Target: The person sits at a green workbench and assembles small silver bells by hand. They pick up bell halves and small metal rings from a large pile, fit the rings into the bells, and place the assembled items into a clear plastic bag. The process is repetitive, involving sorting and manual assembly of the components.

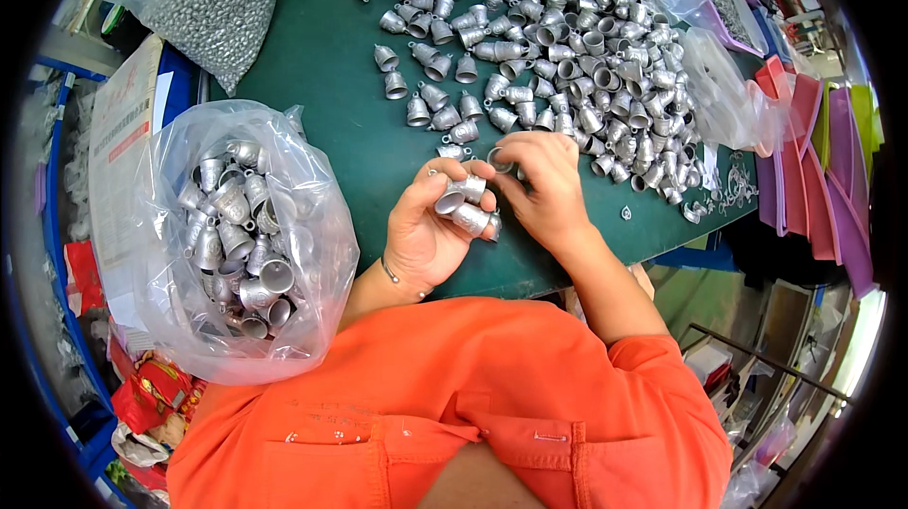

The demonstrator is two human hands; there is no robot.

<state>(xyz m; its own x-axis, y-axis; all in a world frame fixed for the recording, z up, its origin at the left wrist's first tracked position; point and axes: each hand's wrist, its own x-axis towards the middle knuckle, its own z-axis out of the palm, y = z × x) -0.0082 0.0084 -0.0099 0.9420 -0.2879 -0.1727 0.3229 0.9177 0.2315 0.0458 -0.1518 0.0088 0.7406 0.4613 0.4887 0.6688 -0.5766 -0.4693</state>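
Observation:
Several small silver metal bells (470,218) lie in my left hand (426,235), its palm turned up and its fingers curled round them. Close beside it, my right hand (544,183) pinches one more bell (501,161) between thumb and fingers. Just beyond both hands spreads a large heap of loose bells (586,55) on the green table (322,45). To my left stands a clear plastic bag (326,272), its mouth spread wide, with many bells (236,244) inside.
A bag of small silver beads (213,12) sits at the far left. Newspaper (123,149) lies beside the bell bag. On the right are a crumpled plastic bag (724,93), small metal bits (738,185), and pink and purple strips (818,168) near the table's edge.

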